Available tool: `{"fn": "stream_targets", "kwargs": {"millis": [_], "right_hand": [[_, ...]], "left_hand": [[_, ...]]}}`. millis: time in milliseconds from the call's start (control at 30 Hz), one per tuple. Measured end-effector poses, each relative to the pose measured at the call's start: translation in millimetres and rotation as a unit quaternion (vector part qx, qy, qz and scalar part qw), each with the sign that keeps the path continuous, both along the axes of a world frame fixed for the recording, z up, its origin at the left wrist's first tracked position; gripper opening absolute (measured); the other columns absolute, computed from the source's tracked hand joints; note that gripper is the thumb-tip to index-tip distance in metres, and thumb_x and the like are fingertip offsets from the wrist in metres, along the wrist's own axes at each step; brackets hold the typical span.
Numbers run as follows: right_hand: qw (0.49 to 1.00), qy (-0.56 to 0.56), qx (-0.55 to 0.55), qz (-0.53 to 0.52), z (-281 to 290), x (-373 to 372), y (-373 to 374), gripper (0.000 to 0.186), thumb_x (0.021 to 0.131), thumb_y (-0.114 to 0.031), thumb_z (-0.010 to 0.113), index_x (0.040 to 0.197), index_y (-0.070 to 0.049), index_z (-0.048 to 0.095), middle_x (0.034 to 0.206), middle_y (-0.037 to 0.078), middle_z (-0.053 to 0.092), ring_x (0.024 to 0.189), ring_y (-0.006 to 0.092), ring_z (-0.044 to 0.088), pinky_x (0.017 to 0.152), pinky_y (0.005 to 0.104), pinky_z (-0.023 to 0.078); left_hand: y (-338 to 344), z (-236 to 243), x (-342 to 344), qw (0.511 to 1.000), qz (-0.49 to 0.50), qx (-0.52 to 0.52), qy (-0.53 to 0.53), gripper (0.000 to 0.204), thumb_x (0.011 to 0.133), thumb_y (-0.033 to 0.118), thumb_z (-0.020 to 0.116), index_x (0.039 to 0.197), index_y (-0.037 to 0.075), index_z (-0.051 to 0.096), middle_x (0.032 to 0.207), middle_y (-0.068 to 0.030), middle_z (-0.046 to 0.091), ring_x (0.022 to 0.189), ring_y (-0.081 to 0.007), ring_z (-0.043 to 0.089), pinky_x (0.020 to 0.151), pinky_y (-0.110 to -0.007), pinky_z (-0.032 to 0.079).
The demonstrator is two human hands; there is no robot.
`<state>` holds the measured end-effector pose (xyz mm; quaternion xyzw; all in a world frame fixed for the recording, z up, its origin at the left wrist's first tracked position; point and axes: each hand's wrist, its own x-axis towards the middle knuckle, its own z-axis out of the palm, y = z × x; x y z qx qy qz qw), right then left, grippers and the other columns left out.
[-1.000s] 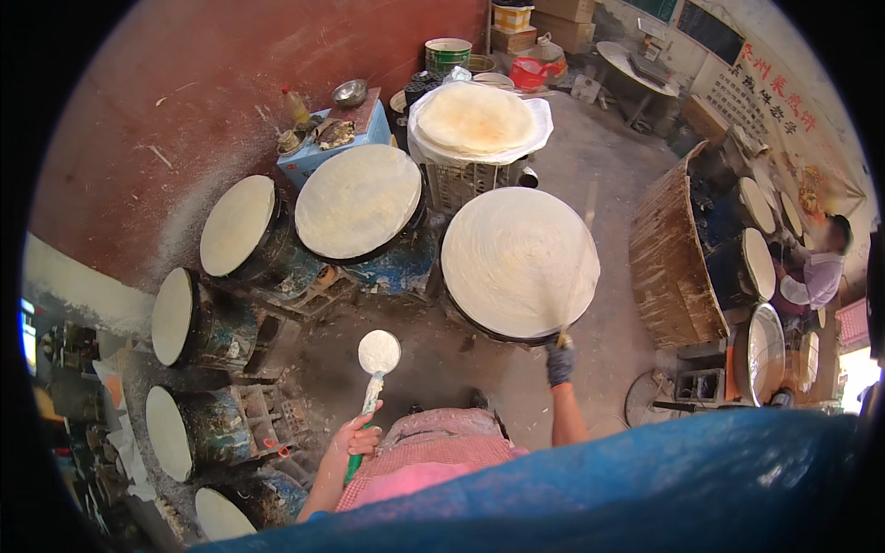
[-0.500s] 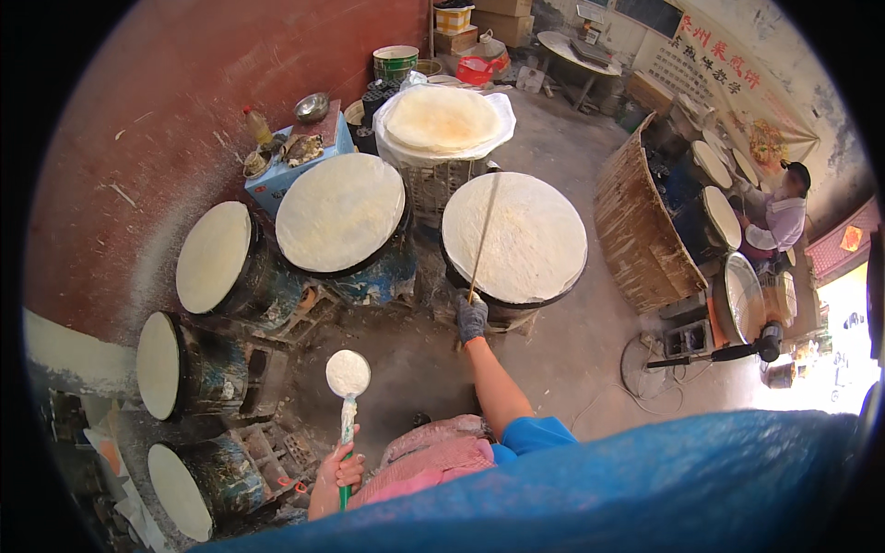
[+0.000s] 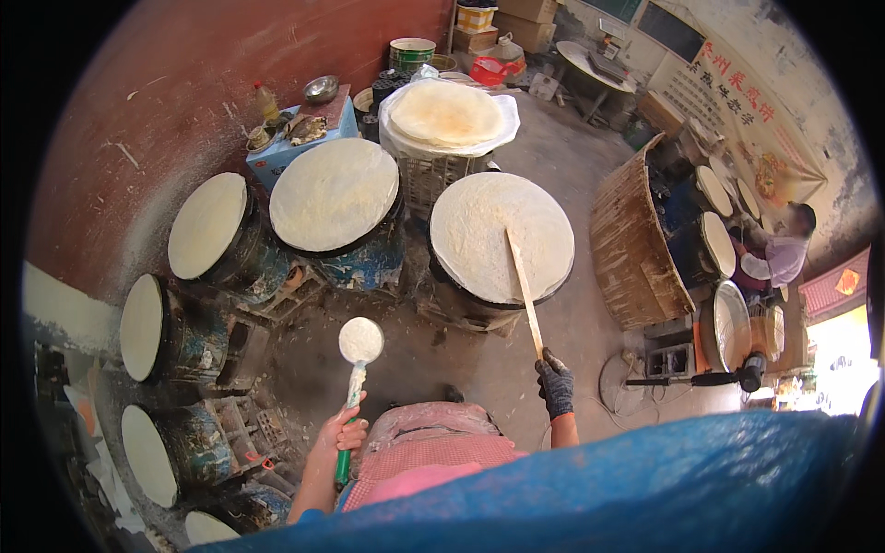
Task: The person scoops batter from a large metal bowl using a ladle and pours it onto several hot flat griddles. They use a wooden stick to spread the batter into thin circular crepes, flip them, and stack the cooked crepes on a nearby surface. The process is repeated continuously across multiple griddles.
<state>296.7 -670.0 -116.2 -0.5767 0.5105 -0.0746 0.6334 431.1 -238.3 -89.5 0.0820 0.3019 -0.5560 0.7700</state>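
Note:
My bare left hand (image 3: 341, 435) is wrapped round the green handle of a ladle (image 3: 360, 341), whose round bowl is coated with pale batter. A dark glove covers my right hand (image 3: 556, 387), closed on the lower end of a long flat wooden spatula (image 3: 525, 286). The spatula's far end lies over a round pale flatbread (image 3: 479, 221) that covers a drum griddle ahead of me. Just left of that griddle, another drum griddle carries a similar pale flatbread (image 3: 336, 195). Behind them, a stack of browned flatbreads (image 3: 447, 112) rests on a white cloth over a crate.
Several more drum griddles (image 3: 207, 226) curve down my left side, by the red wall. A blue box (image 3: 300, 138) holds a bowl and bottle. To the right stand a curved board (image 3: 636, 235), a fan and a phone mount (image 3: 737, 373). A person (image 3: 784, 244) works beyond the board.
My right hand has drawn back toward me and right, so the tool's broad flat side now shows over the flatbread. The ladle has shifted slightly up and right. The view has turned a little.

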Motion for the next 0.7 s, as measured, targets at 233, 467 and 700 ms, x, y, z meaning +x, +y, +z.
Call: {"fn": "stream_targets", "kwargs": {"millis": [233,467,700], "right_hand": [[0.998,0.039,0.046,0.026,3.4,-0.6,-22.4,0.04,0.08,-0.017,0.067,0.119,-0.016,0.06,0.057,-0.004,0.045,0.042,0.0063,0.038,0.035,0.0228,0.03],[0.997,-0.011,0.03,0.077,-10.6,-25.3,-0.6,0.039,0.078,-0.015,0.07,0.116,-0.009,0.061,0.059,-0.001,0.051,0.046,0.0076,0.044,0.039,0.0229,0.035],[0.899,0.03,-0.435,0.042,-89.1,20.1,-122.6,0.018,0.083,-0.021,0.058,0.084,-0.003,0.065,0.062,0.005,0.058,0.054,0.0151,0.053,0.053,0.0327,0.045]], "left_hand": [[-50.6,1.6,-23.6,0.995,0.01,-0.094,0.029,0.039,0.099,0.019,0.034,0.137,0.03,0.037,0.058,-0.0024,0.033,0.04,-0.0075,0.032,0.034,-0.021,0.031],[-38.4,11.7,-29.6,0.987,-0.057,-0.025,-0.148,0.043,0.098,0.018,0.039,0.138,0.031,0.032,0.053,0.0002,0.03,0.035,-0.0054,0.026,0.027,-0.019,0.028],[-39.1,5.7,-26.5,0.978,-0.06,-0.113,-0.165,0.046,0.099,0.019,0.035,0.141,0.032,0.023,0.052,0.0001,0.028,0.035,-0.0047,0.026,0.026,-0.019,0.026]]}}
